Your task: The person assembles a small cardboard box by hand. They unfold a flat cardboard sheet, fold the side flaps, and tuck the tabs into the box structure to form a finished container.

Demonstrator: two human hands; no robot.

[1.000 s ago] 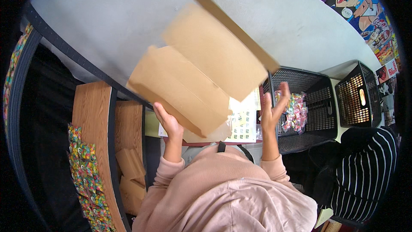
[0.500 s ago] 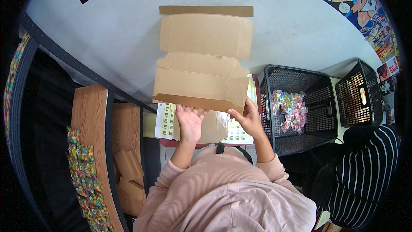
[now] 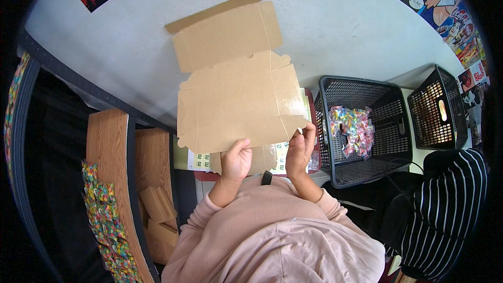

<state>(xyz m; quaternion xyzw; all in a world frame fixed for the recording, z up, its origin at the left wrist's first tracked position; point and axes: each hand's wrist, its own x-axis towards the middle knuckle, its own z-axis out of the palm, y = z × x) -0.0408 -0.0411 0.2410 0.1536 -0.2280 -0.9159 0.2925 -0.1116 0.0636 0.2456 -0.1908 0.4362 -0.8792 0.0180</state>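
Observation:
An unfolded brown cardboard box (image 3: 241,99) is held up in front of me, tilted, its lid panel leaning away toward the white wall. My left hand (image 3: 237,162) grips its near edge, thumb on top and the other fingers hidden underneath. At the near right corner my right hand (image 3: 301,149) has its fingers closed around a small side flap, which is bent up there. Beneath the box, partly covered, lie sheets of printed labels (image 3: 199,161) and another brown cardboard piece (image 3: 257,162) with shiny tape.
To the right stands a black plastic crate (image 3: 390,165) holding colourful wrapped sweets (image 3: 353,131), with a smaller black basket (image 3: 437,110) beyond. A person in a striped top (image 3: 445,209) sits close by. Wooden shelving (image 3: 107,141) at left holds folded cardboard (image 3: 157,204) and candy packets (image 3: 105,215).
The cardboard has turned counterclockwise and come nearer, its near flap now flattened out. My left hand, open before, has closed on the edge; my right has shifted down at the corner.

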